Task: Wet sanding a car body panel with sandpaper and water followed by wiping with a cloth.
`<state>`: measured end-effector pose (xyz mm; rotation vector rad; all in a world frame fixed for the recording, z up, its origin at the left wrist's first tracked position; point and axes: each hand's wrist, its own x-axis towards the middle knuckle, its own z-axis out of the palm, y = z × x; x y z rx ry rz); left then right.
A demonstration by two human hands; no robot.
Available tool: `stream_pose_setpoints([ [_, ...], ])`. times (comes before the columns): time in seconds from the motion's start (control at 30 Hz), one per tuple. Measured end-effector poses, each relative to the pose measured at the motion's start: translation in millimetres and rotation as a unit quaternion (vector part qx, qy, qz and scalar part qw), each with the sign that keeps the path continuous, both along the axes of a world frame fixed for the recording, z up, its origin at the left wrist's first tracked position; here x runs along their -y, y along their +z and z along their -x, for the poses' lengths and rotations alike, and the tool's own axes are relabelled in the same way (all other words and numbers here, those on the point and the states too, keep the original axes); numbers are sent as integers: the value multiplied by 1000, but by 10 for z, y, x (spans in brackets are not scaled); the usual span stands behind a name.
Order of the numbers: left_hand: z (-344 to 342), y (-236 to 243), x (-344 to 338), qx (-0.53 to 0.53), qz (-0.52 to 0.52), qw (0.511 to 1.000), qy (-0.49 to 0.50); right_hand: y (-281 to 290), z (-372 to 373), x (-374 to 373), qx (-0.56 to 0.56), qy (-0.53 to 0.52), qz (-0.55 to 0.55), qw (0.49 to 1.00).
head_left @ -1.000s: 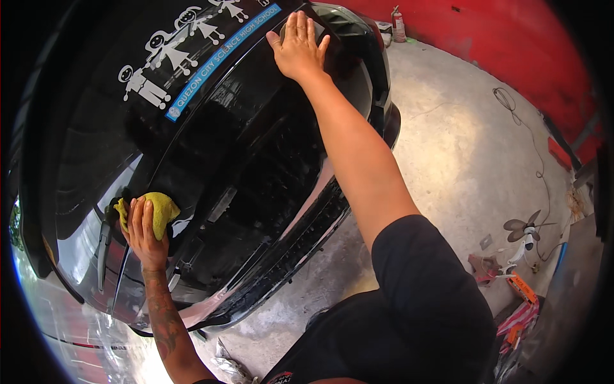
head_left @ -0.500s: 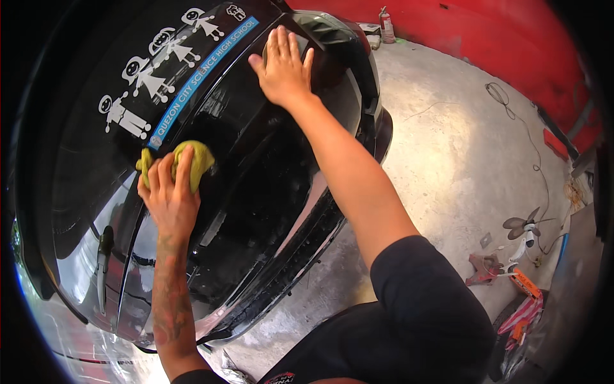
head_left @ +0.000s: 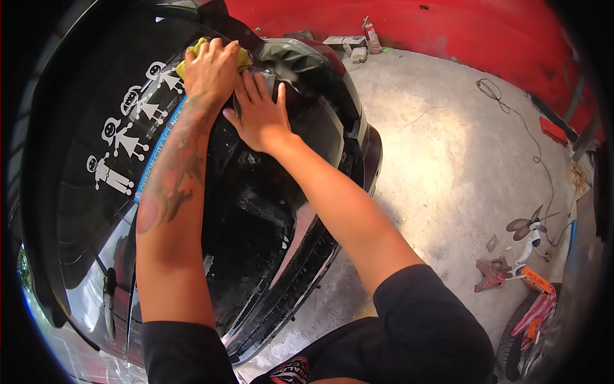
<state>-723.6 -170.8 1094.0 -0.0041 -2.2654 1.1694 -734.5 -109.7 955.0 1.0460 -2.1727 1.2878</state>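
Wiping seems the current step: the left hand (head_left: pixel 214 72) is clamped on a yellow cloth (head_left: pixel 244 60), against the black tailgate (head_left: pixel 238 182) beyond the blue strip sticker (head_left: pixel 160 152); the right hand (head_left: pixel 263 120) lies flat, fingers apart, right of that sticker. Another stroke would call for even pressure.

Vehicle workshop or garage
A black car (head_left: pixel 252 205) is standing on a concrete floor (head_left: pixel 435 141); a fire extinguisher (head_left: pixel 371 36) is standing by a red wall (head_left: pixel 480 38); a tyre (head_left: pixel 507 349) is resting near a fan (head_left: pixel 534 227).
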Motion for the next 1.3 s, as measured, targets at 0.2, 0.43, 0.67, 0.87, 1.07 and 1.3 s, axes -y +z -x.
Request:
stream_pose_setpoints([
  [0.2, -1449, -356, 288, -60, -35, 998, -15, 267, 363, 236, 34, -34, 80, 996],
  [0.43, -3128, -834, 649, -96, -68, 993, -26, 79, 227, 196, -17, -37, 82, 996],
  [0.67, -4667, -941, 1066, -108, -58, 992, 27, -145, 268, 11, 2, -2, 15, 1000],
  [0.87, -4553, -1056, 1065, -140, -74, 987, 13, 109, 464, 121, 18, -41, 59, 997],
  [1.07, -4583, -997, 1028, -139, -77, 987, 8, -107, -1347, 396, -140, 16, 59, 988],
  [1.3, -5244, -1067, 1217, -121, -80, 988, 46, -201, -1276, 213, -237, 62, 4, 969],
])
